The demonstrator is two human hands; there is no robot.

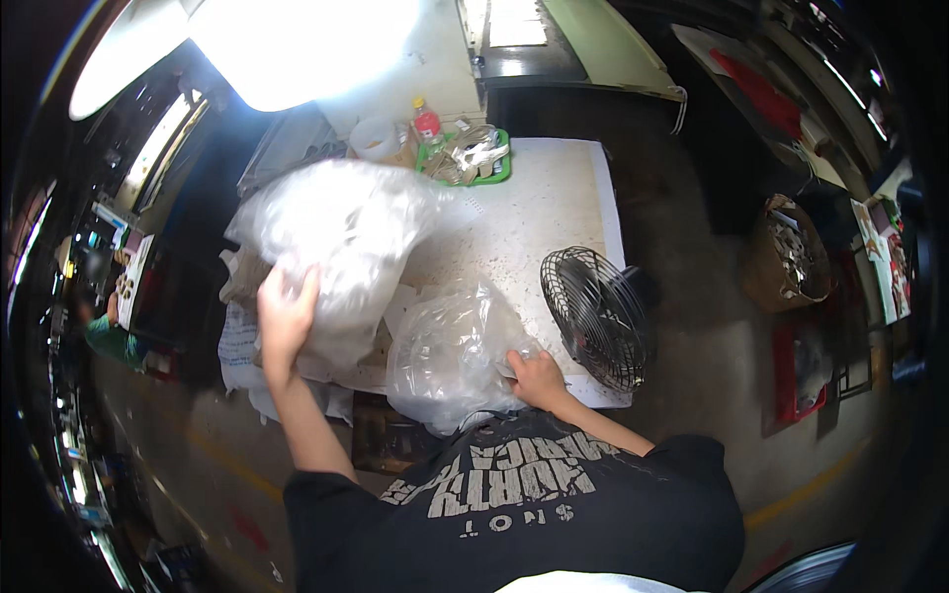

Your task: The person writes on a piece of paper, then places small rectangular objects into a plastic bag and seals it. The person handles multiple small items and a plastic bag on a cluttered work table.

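Observation:
My left hand [288, 314] is closed on the lower left side of a large, puffed-up clear plastic bag [341, 222], which is lifted over the left part of the table. What the bag contains is blurred; pale or shiny shapes show through. Near the front edge of the table, my right hand [537, 378] grips the right edge of a second clear plastic bag [450, 346]. This one looks slack and crumpled and rests against the front of my shirt. The two bags lie side by side.
Right of my right hand stands a black fan [596, 321] with a wire cage. At the back of the white table [559, 203] are a green tray [502, 163] of small pieces, a bottle with a yellow cap [426, 121] and a whitish tub [376, 140]. A bright lamp [306, 44] hangs above.

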